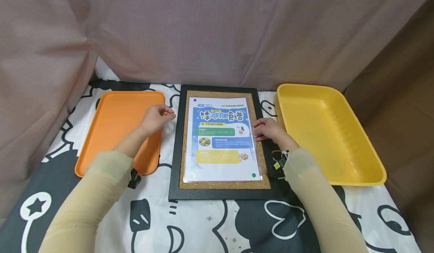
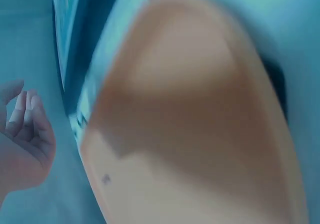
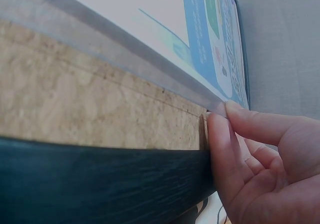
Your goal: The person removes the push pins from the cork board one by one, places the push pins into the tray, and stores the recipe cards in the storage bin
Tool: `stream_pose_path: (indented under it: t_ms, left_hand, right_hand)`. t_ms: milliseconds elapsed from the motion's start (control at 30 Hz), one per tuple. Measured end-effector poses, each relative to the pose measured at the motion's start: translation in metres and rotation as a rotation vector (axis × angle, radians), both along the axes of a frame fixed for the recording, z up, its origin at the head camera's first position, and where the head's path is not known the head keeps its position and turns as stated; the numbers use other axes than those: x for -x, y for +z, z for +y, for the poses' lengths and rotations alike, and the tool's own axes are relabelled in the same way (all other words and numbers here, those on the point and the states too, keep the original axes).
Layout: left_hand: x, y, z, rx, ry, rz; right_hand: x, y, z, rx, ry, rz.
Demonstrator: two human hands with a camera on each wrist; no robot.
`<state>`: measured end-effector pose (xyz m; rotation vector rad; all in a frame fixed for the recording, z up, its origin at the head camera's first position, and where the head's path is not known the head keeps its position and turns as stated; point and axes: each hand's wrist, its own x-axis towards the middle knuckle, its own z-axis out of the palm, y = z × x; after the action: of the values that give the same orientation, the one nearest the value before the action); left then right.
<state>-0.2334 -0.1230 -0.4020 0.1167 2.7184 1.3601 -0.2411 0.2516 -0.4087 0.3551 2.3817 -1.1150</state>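
A laminated poster sheet point(image 1: 217, 172) lies on a cork board point(image 1: 223, 185) with a black frame point(image 1: 217, 194). A purple dot-like pin head point(image 1: 194, 100) marks its upper left corner and a green one point(image 1: 253, 175) its lower right corner. My right hand point(image 1: 269, 129) pinches the sheet's right edge between thumb and index finger; the right wrist view shows the clear plastic margin point(image 3: 216, 107) between them. My left hand point(image 1: 155, 120) hovers over the right side of an orange tray point(image 1: 118, 121). Its fingers are loosely bent, with nothing visible in them.
A deep yellow bin point(image 1: 325, 140) stands right of the board. A small dark spot point(image 2: 106, 179) shows on the tray in the left wrist view. Grey-brown curtains point(image 1: 203, 31) hang behind and at the sides. A black-and-white patterned cloth point(image 1: 200, 226) covers the table.
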Motion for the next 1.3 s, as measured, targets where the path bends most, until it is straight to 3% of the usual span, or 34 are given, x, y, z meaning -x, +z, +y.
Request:
stream_pose_path:
  t_ms: [133,367,600,833,1067,1300]
  left_hand:
    - [-0.006,0.003,0.025,-0.025,-0.079,-0.054]
    - [-0.018,0.002,0.069,-0.014,-0.263,-0.049]
    - [-0.032,0.000,0.115,-0.037,-0.437,-0.095]
    - [-0.045,-0.004,0.145,-0.052,-0.583,-0.137]
    - [-0.057,-0.010,0.168,-0.069,-0.667,-0.196]
    - [-0.067,-0.014,0.191,-0.033,-0.725,-0.179]
  right_hand:
    - [0.000,-0.001,0.000,0.003,-0.006,-0.005]
    - [0.000,0.000,0.001,0.011,-0.010,-0.009]
    - [0.000,0.000,0.002,0.015,-0.010,-0.013]
    - [0.000,0.001,0.000,0.011,-0.018,-0.017]
    - [0.001,-0.002,0.000,0.021,-0.015,-0.011]
    - [0.002,-0.003,0.002,0.026,-0.019,-0.005]
